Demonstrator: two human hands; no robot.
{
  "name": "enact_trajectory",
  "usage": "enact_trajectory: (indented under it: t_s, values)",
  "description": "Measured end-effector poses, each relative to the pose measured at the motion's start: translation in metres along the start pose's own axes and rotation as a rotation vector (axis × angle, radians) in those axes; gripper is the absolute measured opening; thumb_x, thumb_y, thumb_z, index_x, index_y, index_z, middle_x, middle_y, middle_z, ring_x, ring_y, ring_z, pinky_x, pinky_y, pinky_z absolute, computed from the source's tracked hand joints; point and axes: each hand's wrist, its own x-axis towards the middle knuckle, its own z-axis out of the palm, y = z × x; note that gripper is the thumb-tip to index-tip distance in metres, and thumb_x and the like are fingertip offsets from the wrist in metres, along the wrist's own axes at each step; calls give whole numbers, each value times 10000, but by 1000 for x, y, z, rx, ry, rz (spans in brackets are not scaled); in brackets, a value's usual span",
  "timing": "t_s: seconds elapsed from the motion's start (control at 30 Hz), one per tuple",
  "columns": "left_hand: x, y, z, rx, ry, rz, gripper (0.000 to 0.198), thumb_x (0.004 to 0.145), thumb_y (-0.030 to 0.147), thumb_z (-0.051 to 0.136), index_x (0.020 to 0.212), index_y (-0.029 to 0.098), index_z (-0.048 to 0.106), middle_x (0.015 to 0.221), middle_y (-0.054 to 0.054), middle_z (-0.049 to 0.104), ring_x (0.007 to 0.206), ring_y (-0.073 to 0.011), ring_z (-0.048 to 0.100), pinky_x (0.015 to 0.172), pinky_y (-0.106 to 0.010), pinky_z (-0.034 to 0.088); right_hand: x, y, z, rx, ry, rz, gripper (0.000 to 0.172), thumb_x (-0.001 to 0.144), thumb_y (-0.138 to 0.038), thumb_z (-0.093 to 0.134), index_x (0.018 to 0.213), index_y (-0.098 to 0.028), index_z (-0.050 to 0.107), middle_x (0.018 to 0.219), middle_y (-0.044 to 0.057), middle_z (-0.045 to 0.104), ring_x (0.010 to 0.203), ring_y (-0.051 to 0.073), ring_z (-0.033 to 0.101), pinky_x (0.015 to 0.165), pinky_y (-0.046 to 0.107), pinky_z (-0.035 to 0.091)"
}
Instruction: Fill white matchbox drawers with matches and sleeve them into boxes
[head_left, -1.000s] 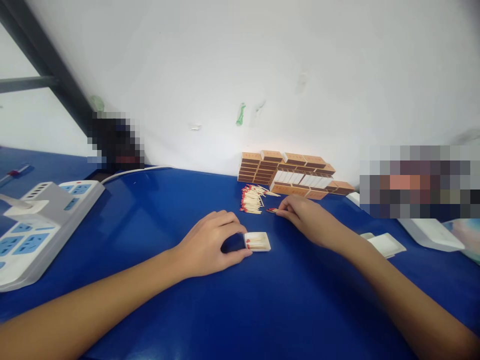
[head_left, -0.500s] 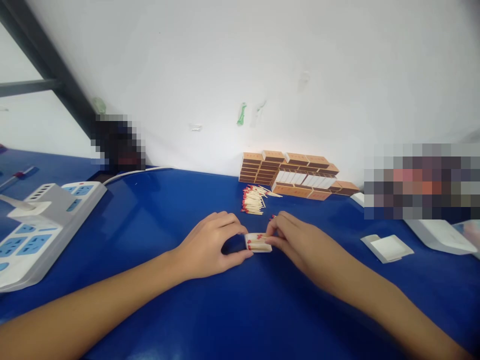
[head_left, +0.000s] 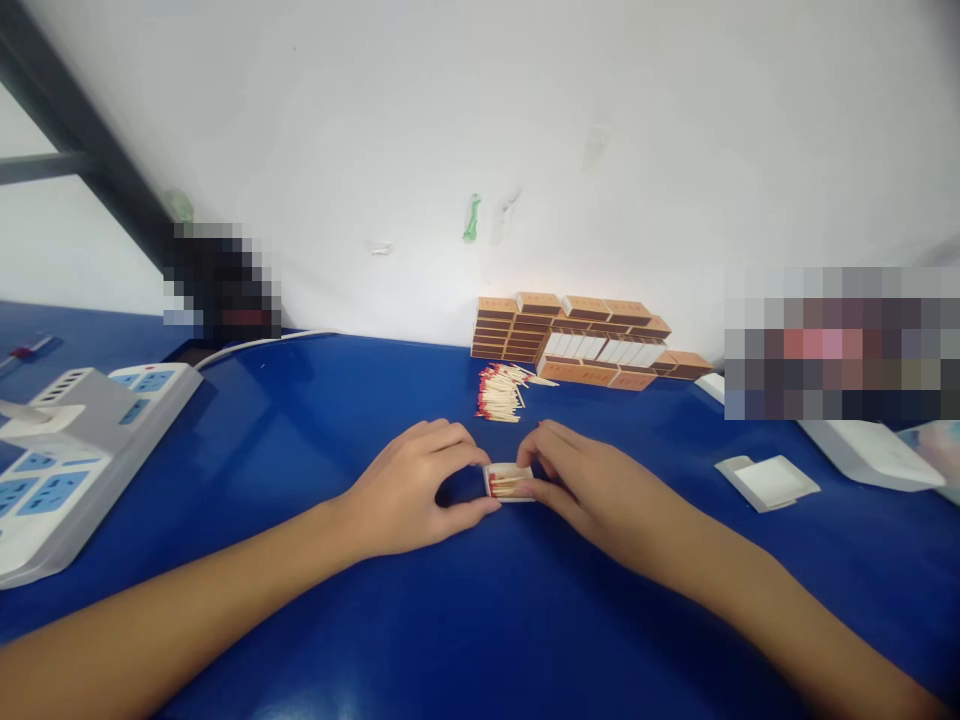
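A small white matchbox tray (head_left: 491,492) lies on the blue table, with several red-tipped matches (head_left: 504,484) inside it. My left hand (head_left: 424,490) grips the tray's left end between thumb and fingers. At the tray's right end, the thumb and forefinger of my right hand (head_left: 585,475) are closed over the matches; their tips partly cover that end. Just beyond the hands is a loose pile of matches (head_left: 499,395), heads mostly to the left. Behind the pile, brown matchboxes (head_left: 506,330) are stacked against the wall.
A white power strip (head_left: 97,450) with a plug and cable stands at the left on the blue table (head_left: 315,400). To the right lie a folded white card piece (head_left: 769,483) and a larger white box (head_left: 870,455). Blurred patches cover both sides.
The matches in the tray now lie more side by side, heads to the left. My right hand's fingertips have moved slightly over the tray, and the whole view has shifted a little.
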Motion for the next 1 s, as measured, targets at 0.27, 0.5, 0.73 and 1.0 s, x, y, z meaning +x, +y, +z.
enact_trajectory:
  t_s: [0.27, 0.5, 0.73, 1.0]
  values:
    - [0, -1, 0, -4, -11, -11, 252, 940, 378, 762, 1106, 197, 706, 1055, -50, 720, 928, -204, 656, 862, -385, 516, -4, 10, -3, 102, -22, -1, 121, 1068, -213, 535, 963, -219, 595, 945, 24, 636, 827, 174, 608, 698, 299, 429]
    - [1, 1, -1, -10, -1, -7, 245, 939, 362, 762, 1104, 191, 705, 1045, -58, 720, 927, -209, 659, 866, -392, 522, -3, 9, 1, 95, -7, 19, 135, 1088, -248, 499, 975, -214, 566, 994, 41, 657, 830, 185, 618, 712, 318, 442]
    - [0, 0, -1, -8, -9, -3, 226, 941, 365, 756, 1085, 197, 708, 1053, -55, 721, 932, -208, 657, 869, -392, 521, -3, 6, 2, 105, 26, -42, 114, 1067, -234, 558, 970, -214, 615, 945, 30, 664, 817, 176, 622, 701, 300, 448]
    - [-1, 2, 0, -23, -31, 15, 241, 939, 349, 760, 1116, 194, 706, 1059, -57, 717, 934, -207, 659, 869, -385, 527, 3, 8, 9, 81, 129, -109, 63, 1039, -190, 597, 1007, -213, 646, 965, 24, 636, 781, 154, 594, 662, 275, 424]
